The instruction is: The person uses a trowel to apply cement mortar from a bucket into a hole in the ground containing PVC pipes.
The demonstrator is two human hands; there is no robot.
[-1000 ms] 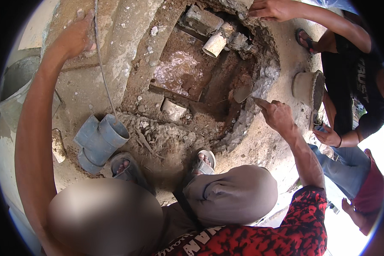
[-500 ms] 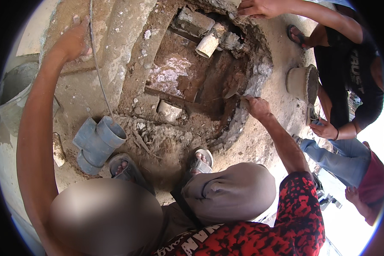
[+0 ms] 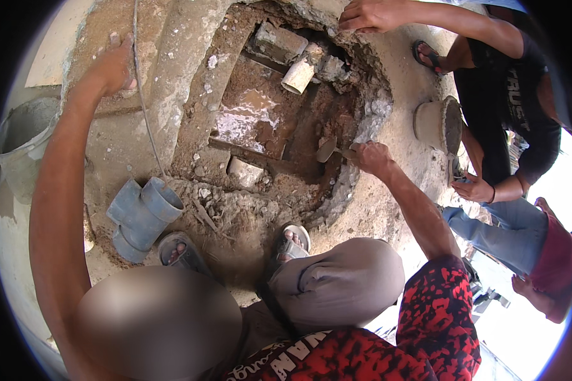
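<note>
A broad, ragged-edged pit (image 3: 343, 117) is spread to the left of the right grip (image 3: 370, 157), which is held at its right edge. The right forearm (image 3: 419, 206) is stretched forward and leftward out of a red-and-black sleeve (image 3: 440, 298). The left forearm (image 3: 57, 216) is extended far forward on the other side, and the left grip (image 3: 113, 66) is rested back-up on a sandy slab, its thumb parted from the fingers; nothing is seen to be held in it, and a thin cable (image 3: 137, 70) is run just beside it.

A grey bucket (image 3: 16, 168) is placed nearer the body than the left grip and to its left; its inside is coated grey, and its bottom is hidden. A smaller pale bucket (image 3: 429, 122), to the right of and beyond the right grip, is filled with grey mix (image 3: 452, 126). Muddy water (image 3: 248, 117) is pooled in the pit, left of the right grip.

A blue-grey pipe tee (image 3: 143, 219) is set well left of the right grip, nearer the body.

The trowel (image 3: 326, 150) is held by its handle, the right grip being closed around it. Its blade is pointed leftward from that grip, over the pit's right inner side, and its long axis is laid roughly crosswise to the body.
</note>
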